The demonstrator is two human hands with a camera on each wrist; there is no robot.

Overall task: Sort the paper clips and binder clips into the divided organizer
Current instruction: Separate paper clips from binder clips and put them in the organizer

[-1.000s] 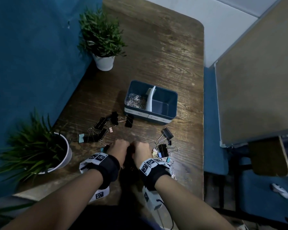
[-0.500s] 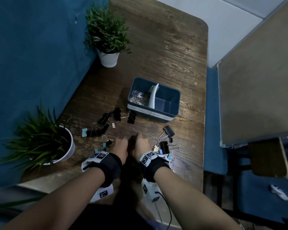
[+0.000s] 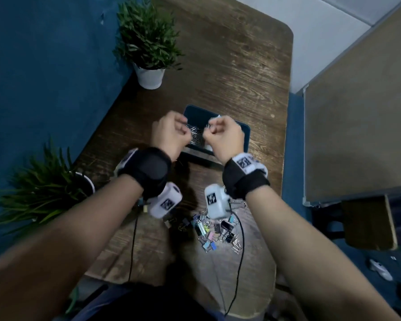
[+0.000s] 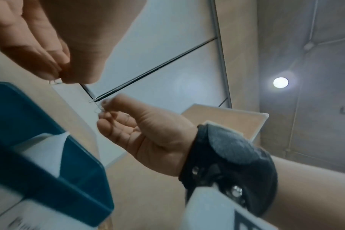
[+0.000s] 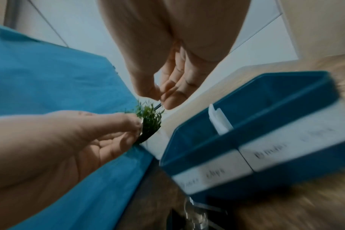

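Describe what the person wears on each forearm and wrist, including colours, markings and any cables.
Both forearms are bare, with no sleeves. Each wrist carries a black strap: the left strap and the right strap. White camera boxes printed with black square code markers hang under the wrists: the left box and the right box. A thin black cable trails from the right box, another from the left.

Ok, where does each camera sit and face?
Head: on the head, facing down at table, organizer, both forearms; left hand and right hand pinch paper clips.
Left wrist: under the left hand, facing up past the right hand to the ceiling.
Right wrist: under the right hand, facing the left hand.
All share the organizer.
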